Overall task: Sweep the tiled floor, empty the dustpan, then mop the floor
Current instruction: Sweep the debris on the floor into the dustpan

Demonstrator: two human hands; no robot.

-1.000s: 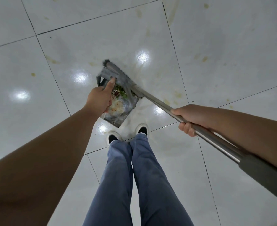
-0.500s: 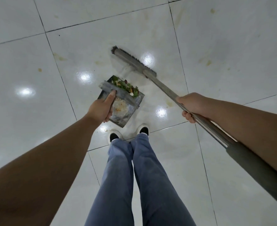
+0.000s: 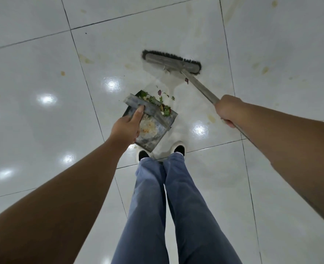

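Observation:
A grey metal dustpan [image 3: 153, 130] sits low over the white tiled floor [image 3: 43, 73], just in front of my shoes. It holds green scraps and pale crumbs. My left hand [image 3: 127, 126] grips its handle bar, thumb laid along the bar. A broom [image 3: 171, 60] with a grey head and dark bristles rests on the floor beyond the pan. Its metal shaft runs back to my right hand [image 3: 227, 109], which grips it. A few loose scraps [image 3: 165, 95] lie on the tile at the pan's mouth.
Yellowish stains [image 3: 265, 69] dot the glossy tiles, with dark grout lines between them. My legs in blue trousers [image 3: 168, 206] and my white shoes [image 3: 179, 148] fill the lower middle. Ceiling lights glare off the floor on the left.
The broom head has swung away from the dustpan, up and to the right, and turned broadside. My right hand followed it outward. The dustpan has stayed in my left hand, with scraps now at its mouth.

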